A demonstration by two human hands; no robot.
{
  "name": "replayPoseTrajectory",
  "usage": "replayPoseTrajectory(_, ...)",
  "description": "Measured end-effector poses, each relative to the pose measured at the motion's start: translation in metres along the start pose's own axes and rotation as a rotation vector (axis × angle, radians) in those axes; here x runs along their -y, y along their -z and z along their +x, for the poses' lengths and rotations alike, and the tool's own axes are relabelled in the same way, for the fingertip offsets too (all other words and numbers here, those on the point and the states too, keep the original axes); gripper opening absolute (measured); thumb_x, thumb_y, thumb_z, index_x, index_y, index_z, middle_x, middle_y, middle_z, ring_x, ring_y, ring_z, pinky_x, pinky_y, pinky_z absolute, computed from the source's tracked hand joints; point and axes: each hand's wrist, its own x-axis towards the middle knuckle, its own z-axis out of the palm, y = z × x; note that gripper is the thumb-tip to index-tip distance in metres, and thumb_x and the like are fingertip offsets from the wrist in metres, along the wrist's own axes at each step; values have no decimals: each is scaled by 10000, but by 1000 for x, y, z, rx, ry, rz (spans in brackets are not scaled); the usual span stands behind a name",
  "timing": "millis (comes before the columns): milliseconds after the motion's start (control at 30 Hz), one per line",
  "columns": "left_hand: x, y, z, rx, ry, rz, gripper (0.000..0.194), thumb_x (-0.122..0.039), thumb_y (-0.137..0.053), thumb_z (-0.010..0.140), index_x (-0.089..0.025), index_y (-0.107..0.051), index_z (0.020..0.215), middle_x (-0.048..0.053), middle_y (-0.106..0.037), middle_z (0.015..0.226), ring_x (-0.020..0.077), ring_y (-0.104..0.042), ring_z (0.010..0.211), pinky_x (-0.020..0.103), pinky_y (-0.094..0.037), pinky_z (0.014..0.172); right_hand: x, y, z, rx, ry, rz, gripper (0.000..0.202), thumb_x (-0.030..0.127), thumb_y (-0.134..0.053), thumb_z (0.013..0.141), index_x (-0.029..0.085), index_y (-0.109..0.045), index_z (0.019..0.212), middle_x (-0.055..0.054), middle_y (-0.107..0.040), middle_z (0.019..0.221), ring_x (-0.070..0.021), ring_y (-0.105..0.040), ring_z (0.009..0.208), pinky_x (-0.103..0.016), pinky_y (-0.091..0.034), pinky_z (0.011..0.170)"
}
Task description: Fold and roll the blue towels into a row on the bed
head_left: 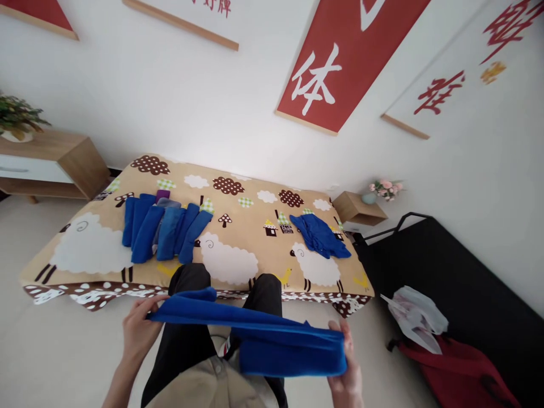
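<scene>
A blue towel [255, 326] is stretched between my two hands above my lap, partly folded, with a doubled layer hanging at its right end. My left hand [140, 326] pinches the left end between thumb and fingers. On the right, my right hand [346, 362] grips the folded end, its fingers behind the cloth. Beyond my knees, several folded or rolled blue towels [147, 232] lie side by side on the left part of the bed, with a purple piece [162, 194] behind them. A crumpled blue cloth [321, 235] rests on the right part of the bed.
The bed [238, 226] has a sheep-patterned cover. A wooden cabinet [74, 161] with a plant stands left, a small wooden nightstand [357, 209] with flowers right. Along the right is a black surface [442, 255] with a plastic bag [416, 314] and a red bag [459, 371].
</scene>
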Motion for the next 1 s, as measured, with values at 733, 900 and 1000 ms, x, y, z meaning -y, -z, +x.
replayPoseTrajectory(733,39,133,17,-67,138,367,311,-251,-502,711,-238,-730,923,-56,-613,644,105,-581,613,196,-417,628,-58,84,13,542,-231,-921,176,408,-724,691,294,-826,777,-72,-783,814,-308,-742,790,-362,-600,764)
replayPoseTrajectory(900,20,146,69,-9,-66,335,263,-227,-518,693,-230,-748,820,5,-715,841,138,-633,721,213,-458,659,-23,118,74,278,158,-982,287,417,-685,658,353,-842,889,-52,-792,948,-339,-763,903,-392,-634,757)
replayPoseTrajectory(1000,-5,151,111,97,-203,145,194,-248,-570,706,-217,-750,772,23,-704,816,145,-637,730,220,-499,687,14,115,113,117,444,-1050,401,389,-628,640,370,-829,986,-47,-773,1060,-352,-735,1014,-438,-616,776)
